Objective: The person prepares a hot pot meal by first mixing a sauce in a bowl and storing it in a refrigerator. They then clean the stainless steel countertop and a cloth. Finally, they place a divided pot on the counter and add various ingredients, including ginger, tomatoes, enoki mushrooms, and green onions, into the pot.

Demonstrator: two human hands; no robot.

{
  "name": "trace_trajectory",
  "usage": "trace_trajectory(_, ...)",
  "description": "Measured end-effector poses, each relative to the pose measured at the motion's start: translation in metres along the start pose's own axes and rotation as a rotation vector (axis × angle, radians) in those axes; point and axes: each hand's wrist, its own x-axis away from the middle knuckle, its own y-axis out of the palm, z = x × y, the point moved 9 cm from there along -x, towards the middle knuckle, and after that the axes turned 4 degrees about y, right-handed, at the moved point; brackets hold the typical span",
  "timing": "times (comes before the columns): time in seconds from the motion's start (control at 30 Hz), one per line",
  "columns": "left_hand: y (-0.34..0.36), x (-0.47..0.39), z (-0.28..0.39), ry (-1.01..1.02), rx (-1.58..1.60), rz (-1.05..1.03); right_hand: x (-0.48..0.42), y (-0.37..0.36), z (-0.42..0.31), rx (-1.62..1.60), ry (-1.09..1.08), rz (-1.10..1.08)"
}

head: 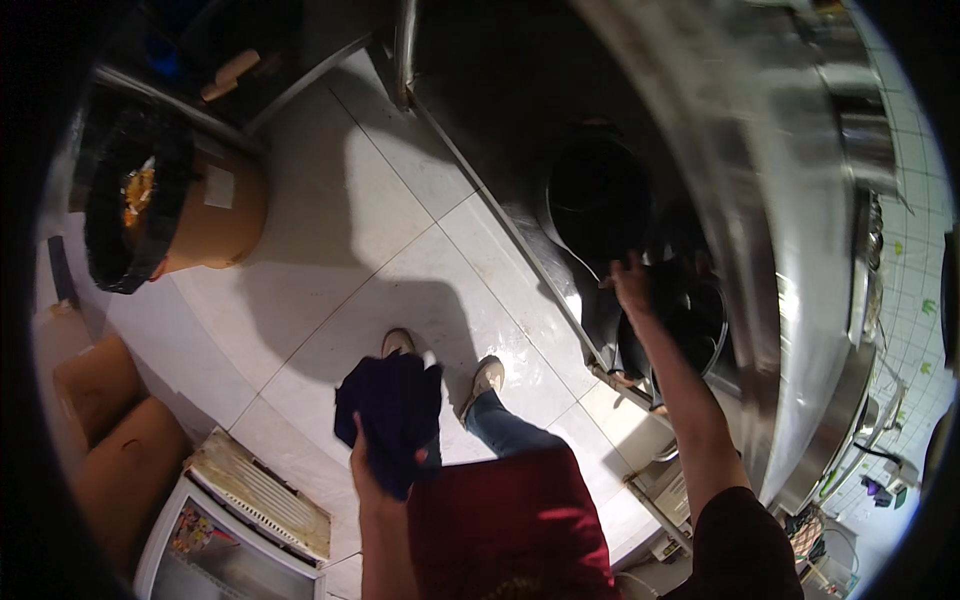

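Observation:
A bunched dark blue cloth is gripped in my left hand, held low in front of me above the tiled floor. To the right, my right hand reaches over a metal lower shelf beneath the counter, its fingers spread near the edge of a large dark round pot. Whether those fingers touch the rim, I cannot tell in the shadow. Another dark pot with a shiny rim lies beside my right forearm on the same shelf.
A stainless steel counter runs along the right. At the left stands a round bin lined with a black bag. Brown cardboard boxes and a white-framed glass-topped appliance are at the lower left.

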Motion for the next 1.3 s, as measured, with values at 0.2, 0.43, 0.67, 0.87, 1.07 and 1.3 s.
trace_trajectory(0.2, -0.056, -0.014, 0.016, 0.025, -0.06, 0.312, -0.153, -0.02, 0.139, -0.126, 0.156, 0.254)
trace_trajectory(0.43, -0.094, -0.005, -0.001, 0.012, 0.059, 0.394, -0.045, 0.139, 0.078, -1.198, 0.524, -0.483)
trace_trajectory(0.67, -0.052, 0.036, 0.034, 0.095, -0.008, 0.155, 0.027, 0.177, 0.036, -1.57, 0.561, -0.393)
trace_trajectory(0.87, -0.065, 0.081, 0.067, 0.122, -0.157, 0.217, 0.196, 0.088, -0.005, -0.862, 0.765, -0.754)
trace_trajectory(1.07, -0.077, 0.093, 0.134, 0.093, -0.481, 0.057, 0.314, 0.012, -0.119, -0.257, 0.218, -1.007)
trace_trajectory(1.3, -0.036, 0.216, 0.241, 0.351, -0.358, 0.054, 0.462, -0.12, -0.361, 0.304, -0.985, -0.749)
